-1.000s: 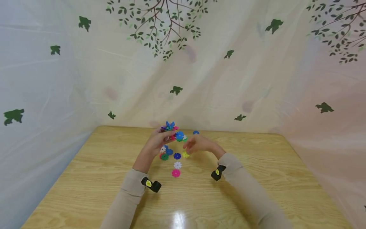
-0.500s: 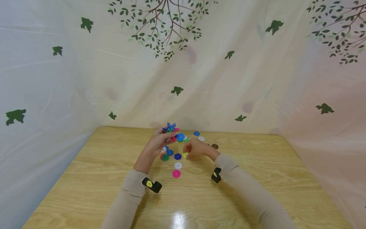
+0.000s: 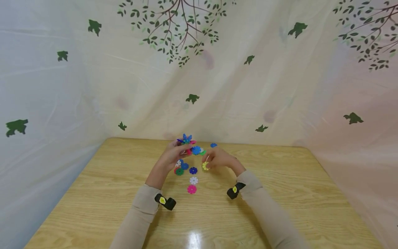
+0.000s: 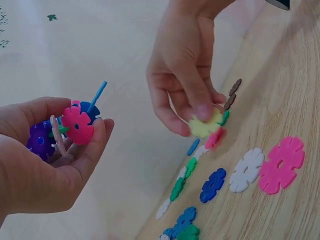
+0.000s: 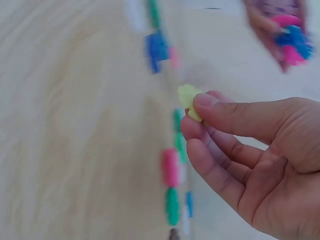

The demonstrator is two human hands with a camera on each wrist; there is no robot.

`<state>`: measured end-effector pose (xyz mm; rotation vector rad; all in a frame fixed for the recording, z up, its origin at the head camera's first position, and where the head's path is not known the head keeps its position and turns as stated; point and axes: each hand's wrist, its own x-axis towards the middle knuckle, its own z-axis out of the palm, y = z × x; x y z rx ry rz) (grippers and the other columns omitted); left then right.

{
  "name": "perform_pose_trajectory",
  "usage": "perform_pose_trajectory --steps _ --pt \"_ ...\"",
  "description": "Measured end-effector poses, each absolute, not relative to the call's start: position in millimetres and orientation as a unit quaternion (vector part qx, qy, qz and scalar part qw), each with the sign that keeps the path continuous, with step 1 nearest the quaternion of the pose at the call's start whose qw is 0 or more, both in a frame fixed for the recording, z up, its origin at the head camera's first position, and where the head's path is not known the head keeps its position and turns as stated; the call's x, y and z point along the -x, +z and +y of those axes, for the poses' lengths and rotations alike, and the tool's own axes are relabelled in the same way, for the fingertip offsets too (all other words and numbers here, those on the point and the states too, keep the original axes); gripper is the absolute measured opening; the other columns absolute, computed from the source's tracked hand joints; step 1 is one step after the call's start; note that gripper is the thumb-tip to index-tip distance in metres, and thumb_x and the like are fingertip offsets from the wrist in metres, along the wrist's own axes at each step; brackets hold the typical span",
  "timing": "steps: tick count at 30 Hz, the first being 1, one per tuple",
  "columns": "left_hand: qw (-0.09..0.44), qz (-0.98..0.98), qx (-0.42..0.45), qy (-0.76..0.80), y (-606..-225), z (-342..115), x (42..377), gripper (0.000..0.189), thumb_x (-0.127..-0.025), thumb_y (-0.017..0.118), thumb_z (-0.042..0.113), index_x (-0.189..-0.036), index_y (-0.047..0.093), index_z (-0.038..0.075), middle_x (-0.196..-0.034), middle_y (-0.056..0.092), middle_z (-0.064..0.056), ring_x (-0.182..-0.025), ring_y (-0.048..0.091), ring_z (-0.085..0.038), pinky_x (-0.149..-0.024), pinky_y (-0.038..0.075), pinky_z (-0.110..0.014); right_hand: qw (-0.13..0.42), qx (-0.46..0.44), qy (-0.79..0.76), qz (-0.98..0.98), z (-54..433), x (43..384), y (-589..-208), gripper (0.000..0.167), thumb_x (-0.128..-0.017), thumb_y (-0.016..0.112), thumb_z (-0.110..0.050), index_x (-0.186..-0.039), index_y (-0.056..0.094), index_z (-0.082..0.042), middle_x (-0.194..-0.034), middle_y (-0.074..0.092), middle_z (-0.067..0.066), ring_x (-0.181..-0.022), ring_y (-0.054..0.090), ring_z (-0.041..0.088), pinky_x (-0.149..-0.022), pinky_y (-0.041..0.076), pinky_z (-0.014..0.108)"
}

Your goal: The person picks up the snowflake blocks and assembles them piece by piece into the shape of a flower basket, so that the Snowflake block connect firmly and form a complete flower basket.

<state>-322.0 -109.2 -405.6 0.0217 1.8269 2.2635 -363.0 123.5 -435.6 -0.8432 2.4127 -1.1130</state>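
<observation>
My left hand (image 3: 172, 153) holds a cluster of interlocked flower-shaped plastic discs, with a pink disc (image 4: 78, 125), a purple disc (image 4: 41, 142) and blue ones showing in the left wrist view. To its right, my right hand (image 3: 221, 159) pinches a single yellow flower disc (image 5: 188, 100) between thumb and fingers, lifted off the table. The yellow disc and the cluster are apart. Below the hands lie a dark blue disc (image 3: 193, 170), a white disc (image 3: 193, 180) and a pink disc (image 3: 191, 189) in a rough column.
More discs lie about: a green one (image 3: 179, 171) among blue and white ones on the left, and a blue one (image 3: 213, 145) at the back. The wooden table (image 3: 102, 193) ends at a pale curtain (image 3: 149, 103) with printed leaves.
My right hand reached down to the yellow disc, took hold of it and has raised it from the table. The left hand with its cluster has stayed nearly still.
</observation>
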Motion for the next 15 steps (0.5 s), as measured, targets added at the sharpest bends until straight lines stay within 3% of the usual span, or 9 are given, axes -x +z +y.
perform_pose_trajectory --steps 2,5,9,15 --pt "0.118 0.626 -0.017 0.771 -406.7 -109.9 322.4 0.019 -0.101 0.063 0.011 -0.117 0.054 0.007 -0.126 0.068 -0.018 -0.088 0.068 -0.011 -0.108 0.051 -0.046 0.166 0.284 -0.421 0.845 126.1 362.6 -430.8 0.017 -0.088 0.073 0.004 -0.105 0.072 0.006 -0.083 0.074 0.013 -0.068 0.068 0.016 -0.069 0.061 0.044" --pt "0.120 0.629 -0.030 0.767 -407.7 -110.7 322.6 0.024 -0.103 0.062 0.015 -0.124 0.057 0.005 -0.141 0.062 -0.017 -0.093 0.067 -0.010 -0.103 0.053 -0.041 0.151 0.255 -0.452 0.842 128.1 357.2 -418.4 0.023 -0.091 0.072 -0.003 -0.112 0.071 0.006 -0.091 0.075 0.013 -0.077 0.072 0.022 -0.077 0.061 0.050" --pt "0.130 0.632 -0.034 0.763 -408.4 -111.0 322.8 0.034 -0.104 0.060 0.017 -0.134 0.055 0.003 -0.138 0.065 -0.013 -0.097 0.066 -0.011 -0.101 0.055 -0.037 0.116 0.216 -0.491 0.836 127.9 348.7 -401.6 0.029 -0.093 0.072 -0.007 -0.118 0.069 0.007 -0.096 0.074 0.012 -0.082 0.072 0.019 -0.078 0.061 0.045" --pt "0.141 0.646 -0.031 0.750 -410.3 -110.8 322.9 0.034 -0.102 0.063 0.018 -0.132 0.056 0.005 -0.123 0.068 -0.004 -0.099 0.064 -0.013 -0.089 0.056 -0.028 0.051 0.188 -0.580 0.791 122.5 341.4 -388.5 0.026 -0.094 0.071 -0.003 -0.118 0.069 0.008 -0.093 0.074 0.010 -0.082 0.072 0.019 -0.081 0.062 0.044"
